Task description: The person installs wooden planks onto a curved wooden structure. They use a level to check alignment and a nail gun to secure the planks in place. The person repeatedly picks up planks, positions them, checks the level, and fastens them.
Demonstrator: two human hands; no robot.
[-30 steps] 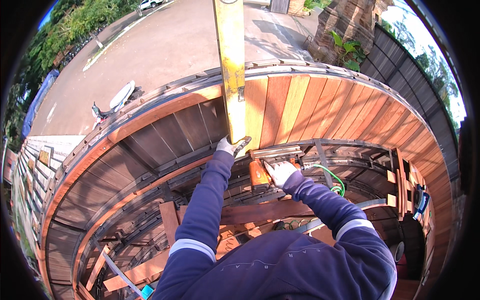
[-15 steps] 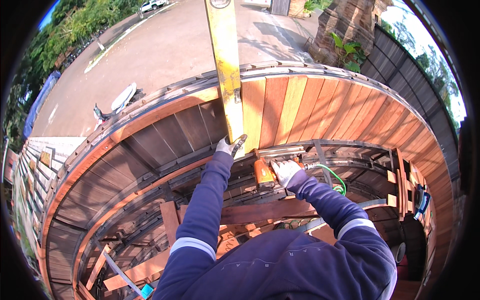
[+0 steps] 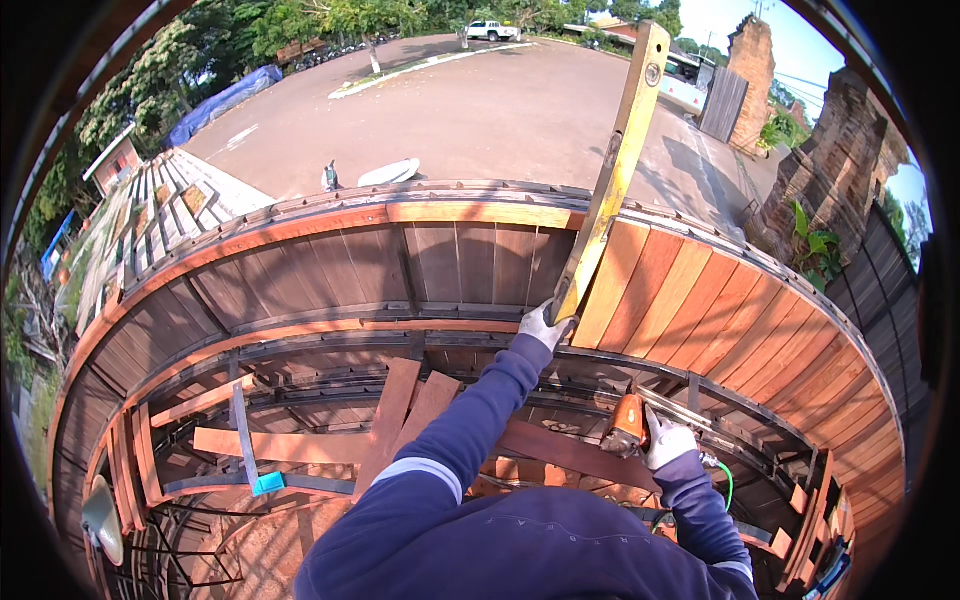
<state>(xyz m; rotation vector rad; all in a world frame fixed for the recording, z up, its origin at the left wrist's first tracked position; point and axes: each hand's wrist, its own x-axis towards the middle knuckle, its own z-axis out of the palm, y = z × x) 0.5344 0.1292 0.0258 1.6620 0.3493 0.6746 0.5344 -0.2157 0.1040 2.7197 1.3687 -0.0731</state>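
Observation:
My left hand [image 3: 548, 325], in a white work glove, is closed on the lower end of a long yellow spirit level [image 3: 610, 175]. The level rises beyond the curved wall's top rim, along the edge of the newest-looking reddish planks [image 3: 680, 290]. To the right and lower, my gloved right hand [image 3: 670, 441] grips an orange nail gun [image 3: 626, 425] by its handle. A green air hose [image 3: 729, 485] runs from the gun's back end. The gun is held inside the wall, apart from the planks; its trigger is hidden by my fingers.
Dark older boards [image 3: 460, 262] line the wall left of the level. Curved metal rails run below. Loose wooden boards [image 3: 290, 446] lie across the framework at left, near a turquoise clamp-like piece [image 3: 268, 484]. Outside are paved ground, a white pickup [image 3: 491, 31] and a stone pillar [image 3: 838, 170].
The view has turned left and lifted, showing more of the yard. The level now leans rightward in view. My right hand and the nail gun have come lower, farther from the planks.

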